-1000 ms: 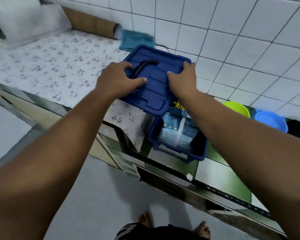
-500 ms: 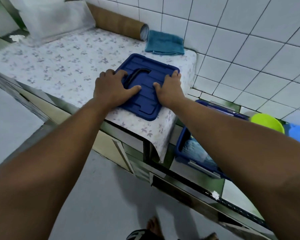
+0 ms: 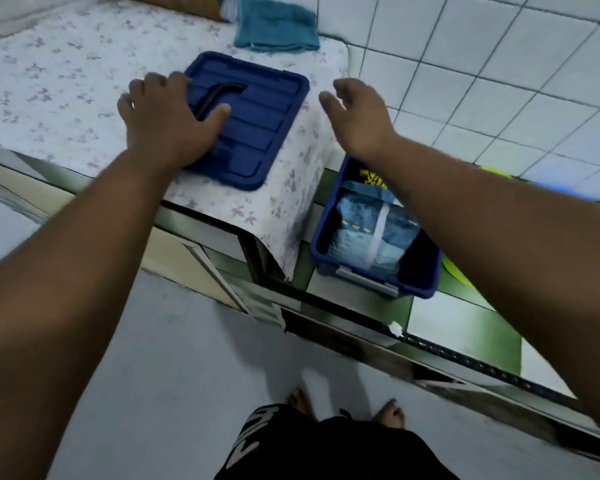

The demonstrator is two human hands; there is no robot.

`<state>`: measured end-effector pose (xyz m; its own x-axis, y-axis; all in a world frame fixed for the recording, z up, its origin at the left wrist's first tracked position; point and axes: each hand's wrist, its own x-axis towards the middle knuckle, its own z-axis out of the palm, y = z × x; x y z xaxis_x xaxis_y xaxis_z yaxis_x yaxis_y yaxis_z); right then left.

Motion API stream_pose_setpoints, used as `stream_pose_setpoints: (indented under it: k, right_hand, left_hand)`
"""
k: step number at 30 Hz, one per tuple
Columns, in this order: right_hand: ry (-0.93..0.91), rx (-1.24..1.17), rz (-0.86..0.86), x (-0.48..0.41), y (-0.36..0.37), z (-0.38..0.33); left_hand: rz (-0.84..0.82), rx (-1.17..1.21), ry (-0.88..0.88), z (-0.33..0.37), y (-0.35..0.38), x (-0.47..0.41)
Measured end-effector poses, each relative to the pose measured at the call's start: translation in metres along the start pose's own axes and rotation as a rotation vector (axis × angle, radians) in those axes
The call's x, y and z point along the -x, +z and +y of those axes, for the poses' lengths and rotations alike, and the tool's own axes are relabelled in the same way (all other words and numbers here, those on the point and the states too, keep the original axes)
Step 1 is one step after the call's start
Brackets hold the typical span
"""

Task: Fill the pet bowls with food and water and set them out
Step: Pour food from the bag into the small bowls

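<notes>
A dark blue box lid (image 3: 257,119) with a black handle lies flat on the flower-patterned counter cover (image 3: 66,74). My left hand (image 3: 167,123) rests on the lid's left side, fingers spread. My right hand (image 3: 357,116) hovers just right of the lid, fingers loosely bent, holding nothing. Below it stands the open blue storage box (image 3: 374,282) on the lower green-tiled counter, with a bluish bag of pet food (image 3: 368,237) inside. A sliver of the green bowl (image 3: 496,171) shows behind my right forearm, mostly hidden.
A folded teal cloth (image 3: 278,29) lies at the back of the covered counter by the white tiled wall (image 3: 499,64). The lower green counter (image 3: 465,317) runs to the right. My bare feet stand on the grey floor (image 3: 187,375) below.
The lid has been set down on the covered counter. My right hand has come off it and lifted to the right; my left hand still rests on it. The view has tilted down.
</notes>
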<state>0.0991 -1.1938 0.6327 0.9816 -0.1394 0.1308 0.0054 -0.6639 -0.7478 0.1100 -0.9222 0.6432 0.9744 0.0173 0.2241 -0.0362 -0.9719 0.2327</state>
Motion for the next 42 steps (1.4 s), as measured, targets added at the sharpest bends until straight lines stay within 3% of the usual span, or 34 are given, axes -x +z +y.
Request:
stream_pose_setpoints:
  k: [3,7,12,16,30,39,42]
  right_hand:
    - [0.028,0.029,0.053,0.017,-0.036,0.038]
    - [0.109,0.233,-0.069,0.040,-0.070,0.080]
    - [0.172,0.505,-0.284,0.065,-0.085,0.108]
    - [0.108,0.800,-0.421,0.081,-0.073,0.125]
    - [0.100,0.729,-0.223,0.087,-0.060,0.145]
    - [0.092,0.805,-0.251,0.089,-0.055,0.141]
    - [0.057,0.727,-0.194,0.099,-0.059,0.141]
  left_hand:
    - [0.091,0.150,0.138,0.041,0.003,0.013]
    - [-0.072,0.388,0.324,0.108,0.026,0.045]
    - [-0.317,0.400,0.319,0.163,0.066,0.082]
    - [-0.439,0.319,0.279,0.176,0.080,0.098]
    - [-0.558,0.121,0.230,0.175,0.102,0.119]
    - [-0.508,0.172,0.196,0.174,0.111,0.127]
    - [-0.496,0.270,0.179,0.174,0.111,0.130]
